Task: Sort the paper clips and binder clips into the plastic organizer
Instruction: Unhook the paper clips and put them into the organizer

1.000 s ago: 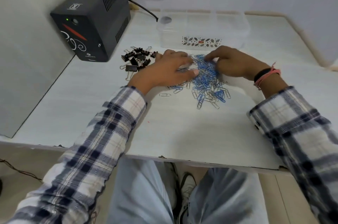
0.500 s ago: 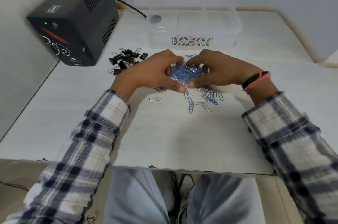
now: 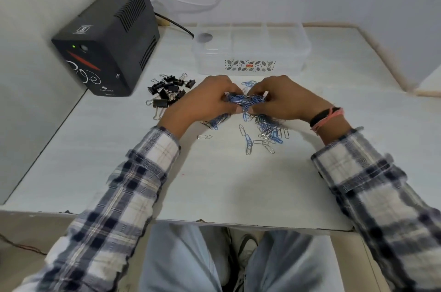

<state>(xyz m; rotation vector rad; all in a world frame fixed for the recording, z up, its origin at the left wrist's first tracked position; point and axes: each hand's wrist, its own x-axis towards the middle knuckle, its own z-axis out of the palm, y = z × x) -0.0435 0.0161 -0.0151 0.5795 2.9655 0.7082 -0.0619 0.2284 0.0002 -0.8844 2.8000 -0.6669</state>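
two hands are scooping up clips
the left hand [image 3: 205, 101] and right hand [image 3: 284, 98] are both gripping one bunch of blue and silver wire paper clips [image 3: 245, 99] over the white table [image 3: 214, 184].

At your worktop's [image 3: 214, 191] far left corner sits a black power box [image 3: 107, 43], green light on, with a black cable [image 3: 176, 25] trailing behind it.
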